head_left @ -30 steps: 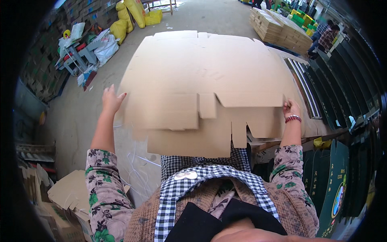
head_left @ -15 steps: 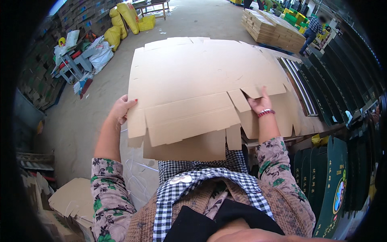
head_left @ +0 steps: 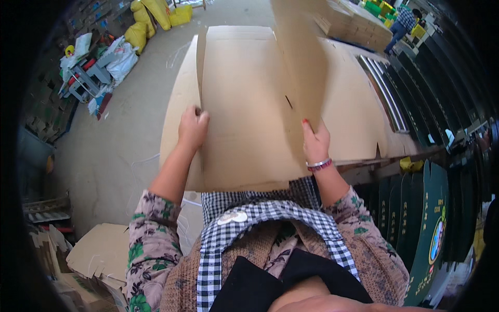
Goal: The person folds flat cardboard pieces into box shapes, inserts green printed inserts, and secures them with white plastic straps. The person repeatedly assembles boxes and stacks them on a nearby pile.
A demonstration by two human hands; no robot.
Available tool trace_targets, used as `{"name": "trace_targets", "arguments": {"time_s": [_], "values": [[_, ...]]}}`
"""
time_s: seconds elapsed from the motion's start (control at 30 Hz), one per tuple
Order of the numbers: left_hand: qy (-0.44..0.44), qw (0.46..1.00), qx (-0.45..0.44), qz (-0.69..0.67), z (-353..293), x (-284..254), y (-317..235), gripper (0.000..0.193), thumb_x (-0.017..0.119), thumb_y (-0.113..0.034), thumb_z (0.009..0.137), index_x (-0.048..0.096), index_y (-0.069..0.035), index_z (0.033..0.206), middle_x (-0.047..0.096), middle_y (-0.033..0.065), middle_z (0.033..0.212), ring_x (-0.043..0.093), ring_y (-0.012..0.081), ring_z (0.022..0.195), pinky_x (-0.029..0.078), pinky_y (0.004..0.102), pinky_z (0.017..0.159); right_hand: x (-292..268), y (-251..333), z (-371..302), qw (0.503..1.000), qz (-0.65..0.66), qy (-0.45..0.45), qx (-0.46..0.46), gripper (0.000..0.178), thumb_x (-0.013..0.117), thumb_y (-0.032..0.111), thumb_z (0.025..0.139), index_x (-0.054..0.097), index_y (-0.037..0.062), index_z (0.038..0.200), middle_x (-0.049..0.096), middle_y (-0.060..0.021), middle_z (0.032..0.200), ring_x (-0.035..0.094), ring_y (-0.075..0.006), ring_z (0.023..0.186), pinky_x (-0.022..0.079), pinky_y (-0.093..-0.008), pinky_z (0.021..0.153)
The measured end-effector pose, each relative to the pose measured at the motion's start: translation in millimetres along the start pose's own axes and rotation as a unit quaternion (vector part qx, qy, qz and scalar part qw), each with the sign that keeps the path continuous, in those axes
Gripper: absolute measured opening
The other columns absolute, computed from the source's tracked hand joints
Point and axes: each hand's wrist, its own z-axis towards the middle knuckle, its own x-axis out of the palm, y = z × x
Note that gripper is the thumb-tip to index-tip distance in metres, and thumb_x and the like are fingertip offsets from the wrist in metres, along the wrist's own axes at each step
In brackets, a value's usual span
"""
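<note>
- We have a brown cardboard sheet (head_left: pixel 239 114) in front of us, above our apron (head_left: pixel 228 231), with its broad middle panel lying flat and its two sides standing up.
- Our left grip (head_left: pixel 194 129) is closed on the sheet's left flap (head_left: pixel 200 67), fingers curled over near its lower end; we see that flap almost edge-on.
- Our right grip (head_left: pixel 317 143) clasps the lower part of the right flap (head_left: pixel 306 67), the thumb on its inner face; this flap stands taller and its upper part is blurred.
- We wear a bracelet (head_left: pixel 318 165) on the right wrist.
- Beneath our sheet, more flat cardboard (head_left: pixel 358 93) spreads out to both sides, on the table.
- To the right of it we have a set of metal rollers (head_left: pixel 383 93), and past them a row of dark green boards (head_left: pixel 442 88).
- Nearer us on the right stands a dark green printed carton (head_left: pixel 429 229).
- Folded cardboard (head_left: pixel 101 249) lies at our lower left.
- Across the floor (head_left: pixel 130 104) we see yellow sacks (head_left: pixel 136 36), a white bag (head_left: pixel 123 61) and, far right, a co-worker (head_left: pixel 403 23) near stacked cartons (head_left: pixel 358 26).
</note>
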Motion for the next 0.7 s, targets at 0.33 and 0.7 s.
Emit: {"name": "trace_targets", "arguments": {"time_s": [0.33, 0.7], "values": [[0.343, 0.928, 0.143, -0.020, -41.7, -29.2, -39.5, 0.077, 0.061, 0.014, 0.072, 0.041, -0.018, 0.139, 0.033, 0.0134, 0.139, 0.043, 0.0263, 0.122, 0.045, 0.0351, 0.095, -105.4, -54.4, 53.2, 0.946, -0.141, 0.238, 0.171, 0.053, 0.049, 0.040, 0.095, 0.049, -0.0033, 0.127, 0.060, -0.0156, 0.118, 0.057, -0.0267, 0.110, 0.043, -0.0345, 0.095], [0.039, 0.966, 0.233, 0.110, -57.0, 23.2, -37.7, 0.021, 0.068, -0.009, 0.080, 0.058, 0.000, 0.096, 0.059, 0.0171, 0.099, 0.061, 0.0353, 0.087, 0.051, 0.0418, 0.074, -70.0, -50.5, 24.5, 0.858, 0.386, 0.141, 0.307, 0.059, 0.043, 0.040, 0.097, 0.029, -0.0038, 0.133, 0.038, -0.0193, 0.134, 0.057, -0.0419, 0.106, 0.051, -0.0400, 0.090]]}}
